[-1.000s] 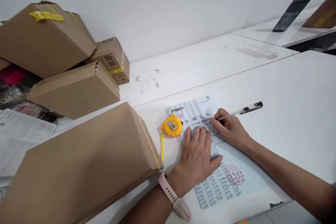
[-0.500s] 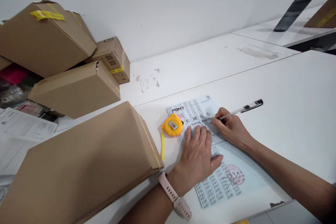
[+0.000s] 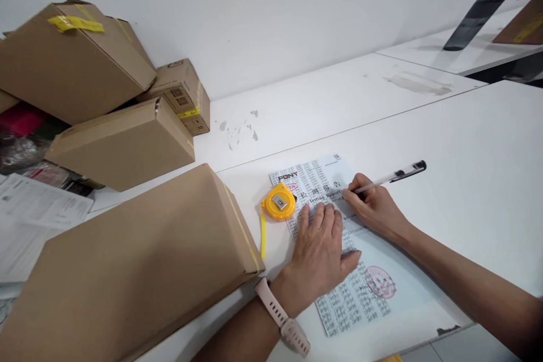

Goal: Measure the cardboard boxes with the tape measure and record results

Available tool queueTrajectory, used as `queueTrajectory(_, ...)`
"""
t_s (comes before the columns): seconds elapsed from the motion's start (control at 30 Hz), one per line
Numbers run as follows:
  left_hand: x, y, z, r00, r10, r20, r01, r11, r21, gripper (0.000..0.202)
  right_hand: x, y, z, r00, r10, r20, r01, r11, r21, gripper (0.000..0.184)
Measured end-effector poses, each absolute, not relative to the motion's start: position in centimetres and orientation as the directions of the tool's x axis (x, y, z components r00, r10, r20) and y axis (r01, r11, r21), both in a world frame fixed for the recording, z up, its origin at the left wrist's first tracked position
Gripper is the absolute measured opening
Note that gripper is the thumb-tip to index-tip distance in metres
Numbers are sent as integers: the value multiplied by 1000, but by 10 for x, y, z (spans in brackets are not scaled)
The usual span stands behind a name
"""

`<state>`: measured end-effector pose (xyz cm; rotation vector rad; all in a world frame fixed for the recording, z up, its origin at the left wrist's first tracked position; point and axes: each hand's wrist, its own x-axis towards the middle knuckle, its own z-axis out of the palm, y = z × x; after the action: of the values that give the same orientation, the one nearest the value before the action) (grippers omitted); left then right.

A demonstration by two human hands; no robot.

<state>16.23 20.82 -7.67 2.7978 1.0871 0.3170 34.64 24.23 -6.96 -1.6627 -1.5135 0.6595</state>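
A printed paper sheet (image 3: pixel 360 288) with a red stamp lies on the white table (image 3: pixel 466 141). My left hand (image 3: pixel 318 249) rests flat on it, fingers stretched out, a pink watch on the wrist. My right hand (image 3: pixel 373 206) is closed round a clear pen (image 3: pixel 388 178) with a black cap, its tip on the sheet's upper part. A yellow tape measure (image 3: pixel 279 202) sits at the sheet's top left corner, just beyond my left fingertips.
A large brown cardboard box (image 3: pixel 136 260) lies close to my left arm. Several more boxes (image 3: pixel 110 102) are stacked at the back left, with papers (image 3: pixel 38 203) beside them. A black device (image 3: pixel 483 5) leans on the far right table.
The pen has shifted very slightly to the right. My hands hold the same places on the sheet.
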Motion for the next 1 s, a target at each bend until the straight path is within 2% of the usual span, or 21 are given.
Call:
queueTrajectory(0.23, 162, 209, -75, 720, 678, 151, 650, -734, 197, 68, 347, 242, -74, 192, 973, 129, 572, -4, -820, 24)
queueTrajectory(0.33, 162, 209, -76, 719, 677, 158, 646, -735, 205, 69, 354, 245, -76, 223, 947, 231, 583, 60, -810, 20)
queueTrajectory(0.43, 161, 207, -77, 698, 680, 226, 638, -733, 235, 64, 367, 250, -78, 105, 921, 374, 684, 206, -699, 14)
queueTrajectory(0.57, 160, 208, -74, 452, 768, 454, 745, -605, 282, 39, 384, 257, -83, -152, 900, 409, 772, 366, -519, 28)
queueTrajectory(0.67, 158, 211, -70, 241, 801, 548, 827, -465, 316, 44, 388, 260, -89, -146, 893, 426, 798, 361, -483, 41)
queueTrajectory(0.77, 156, 218, -69, 101, 871, 481, 855, -323, 406, 61, 388, 263, -93, -33, 900, 435, 816, 276, -508, 49)
queueTrajectory(0.87, 152, 228, -71, 9, 931, 365, 845, -202, 496, 71, 390, 266, -94, 76, 908, 412, 810, 185, -557, 45)
queueTrajectory(1.0, 147, 241, -70, -35, 941, 337, 827, -162, 538, 62, 391, 269, -92, 118, 916, 383, 799, 142, -584, 37)
